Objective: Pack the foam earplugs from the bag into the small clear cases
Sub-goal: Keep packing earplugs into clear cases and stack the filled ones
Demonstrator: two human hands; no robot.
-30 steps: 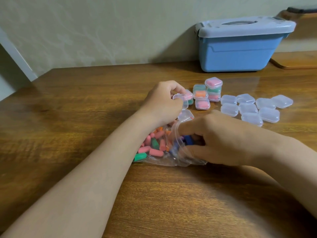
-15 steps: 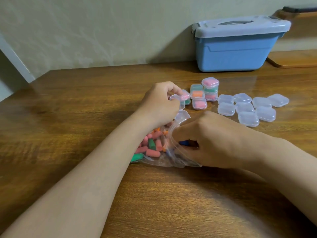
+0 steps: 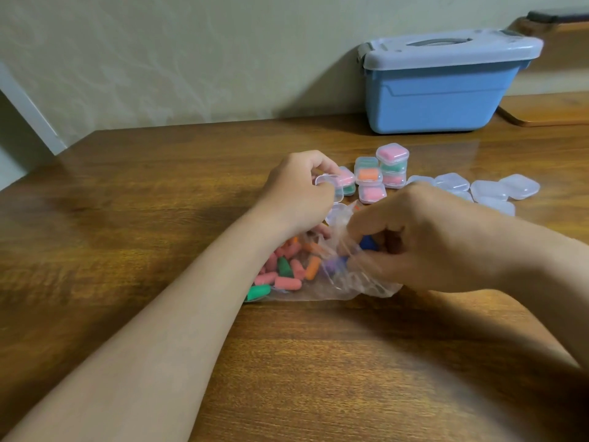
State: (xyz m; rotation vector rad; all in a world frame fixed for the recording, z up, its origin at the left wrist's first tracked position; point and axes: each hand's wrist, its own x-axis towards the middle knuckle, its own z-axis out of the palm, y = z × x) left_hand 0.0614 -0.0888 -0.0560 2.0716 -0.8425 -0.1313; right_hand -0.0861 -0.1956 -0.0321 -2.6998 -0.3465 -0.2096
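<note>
Pick step: right hand (image 3: 414,237) fingers curl inside the mouth of the bag (image 3: 318,290) on the tabletop (image 3: 143,193), seemingly pinching a blue earplug (image 3: 368,242); left hand (image 3: 298,193) fingers grip an open clear case (image 3: 331,186) just behind the bag; next, the plug likely needs carrying into that case.

Single head-worn wide-angle view, looking forward and down over the wooden table (image 3: 127,218) toward the wall (image 3: 159,59). Close range: both forearms enter from the bottom edge, left hand (image 3: 296,193) and right hand (image 3: 424,237) mid-frame. Blue box (image 3: 439,90) at table's far edge, upper right. Lower right looks smeared, possibly lens-edge blur.
</note>
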